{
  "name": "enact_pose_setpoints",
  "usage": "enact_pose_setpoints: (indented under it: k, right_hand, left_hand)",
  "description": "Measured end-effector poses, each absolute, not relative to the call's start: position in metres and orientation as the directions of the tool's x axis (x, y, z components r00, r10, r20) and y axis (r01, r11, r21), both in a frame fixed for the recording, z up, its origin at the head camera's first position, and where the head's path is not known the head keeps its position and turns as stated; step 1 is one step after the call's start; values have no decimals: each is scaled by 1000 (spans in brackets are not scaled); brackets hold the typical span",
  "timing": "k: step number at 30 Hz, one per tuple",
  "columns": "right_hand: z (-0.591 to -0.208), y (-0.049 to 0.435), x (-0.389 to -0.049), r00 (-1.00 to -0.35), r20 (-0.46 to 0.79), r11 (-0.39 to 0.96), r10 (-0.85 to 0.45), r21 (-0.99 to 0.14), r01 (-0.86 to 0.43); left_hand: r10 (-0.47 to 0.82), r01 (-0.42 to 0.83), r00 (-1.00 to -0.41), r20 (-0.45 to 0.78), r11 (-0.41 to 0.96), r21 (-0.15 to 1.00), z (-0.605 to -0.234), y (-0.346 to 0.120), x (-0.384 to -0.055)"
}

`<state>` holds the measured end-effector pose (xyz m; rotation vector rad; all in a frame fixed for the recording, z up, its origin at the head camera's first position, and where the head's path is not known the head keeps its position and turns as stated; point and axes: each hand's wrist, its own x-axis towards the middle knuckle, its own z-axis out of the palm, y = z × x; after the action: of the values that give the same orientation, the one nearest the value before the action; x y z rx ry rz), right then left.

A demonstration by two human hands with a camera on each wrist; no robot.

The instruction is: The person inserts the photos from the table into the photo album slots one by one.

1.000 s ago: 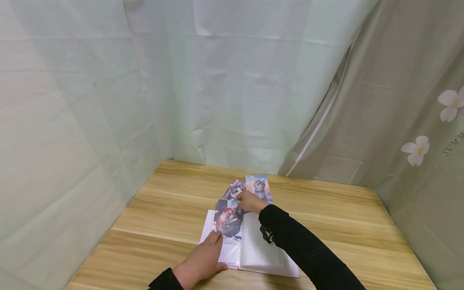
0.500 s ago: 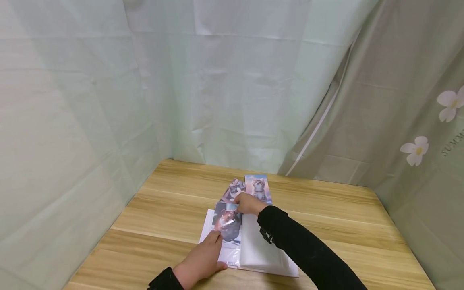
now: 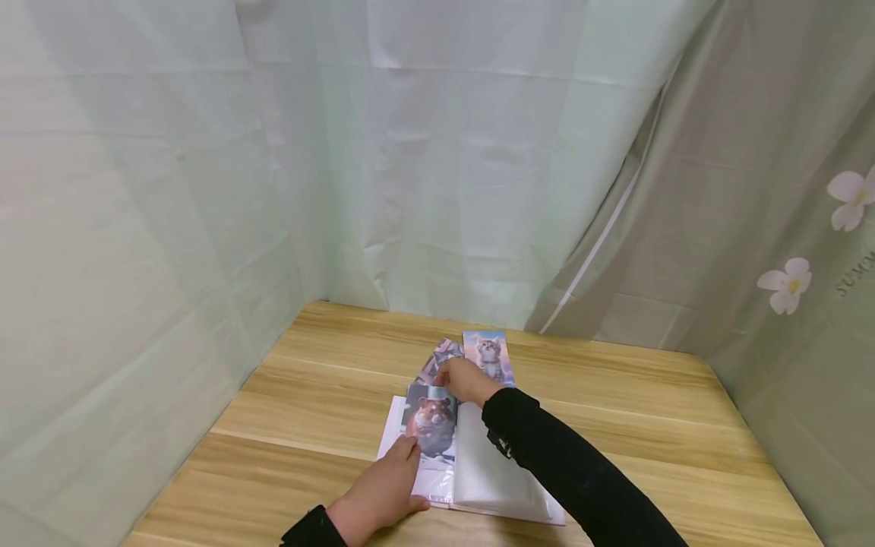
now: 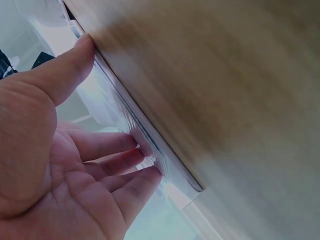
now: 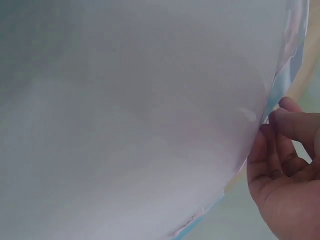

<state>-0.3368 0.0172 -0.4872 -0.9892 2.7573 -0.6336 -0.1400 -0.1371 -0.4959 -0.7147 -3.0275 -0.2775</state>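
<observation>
A photo album (image 3: pixel 495 471) lies spread on the table, its right page a blank whitish sleeve. On the left page is a photo of a hamster (image 3: pixel 434 425), mostly inside the clear pocket. My right hand (image 3: pixel 468 380) pinches that photo's top right corner; thumb and fingertips meet at a thin edge in the right wrist view. My left hand (image 3: pixel 383 482) rests on the left page's lower part with fingers extended. In the left wrist view its thumb (image 4: pixel 75 65) touches the album's near edge (image 4: pixel 142 117) and its fingertips press the clear sleeves.
Behind the album, two kitten photos lie on the wooden table (image 3: pixel 601 395): a tilted one (image 3: pixel 444 355) partly under my right hand, and an upright one (image 3: pixel 488 353) beside it. Pale curtains (image 3: pixel 444 190) surround the table's back and sides.
The hamster photo has slid slightly down into the pocket, toward me, showing more of the tilted kitten photo behind. My right fingers shifted slightly left along its top; my left hand stayed put.
</observation>
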Motion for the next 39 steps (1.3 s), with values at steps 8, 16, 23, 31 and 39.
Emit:
enact_pose_setpoints:
  k: [8,16,23,31,39]
  right_hand:
    - [-489,11,-337,-746,-10,678,-666,-424,-600]
    - [-484,11,-334,-734,-4,668,-679,-416,-617]
    - [-485,9,-333,-765,-50,702,-642,-439,-561]
    - [-480,9,-324,-713,-59,655,-698,-454,-604]
    - [-478,9,-319,-686,-58,635,-726,-439,-635]
  left_hand:
    - [443,447,-894,62,881,157,-495,-138,-140]
    - [436,438,-899,46,884,165,-493,-136,-140]
    - [438,444,-896,73,881,163,-494,-137,-140]
    - [426,432,-902,73,880,196,-495,-137,-140]
    - [407,402,-913,27,888,224,-496,-136,-141]
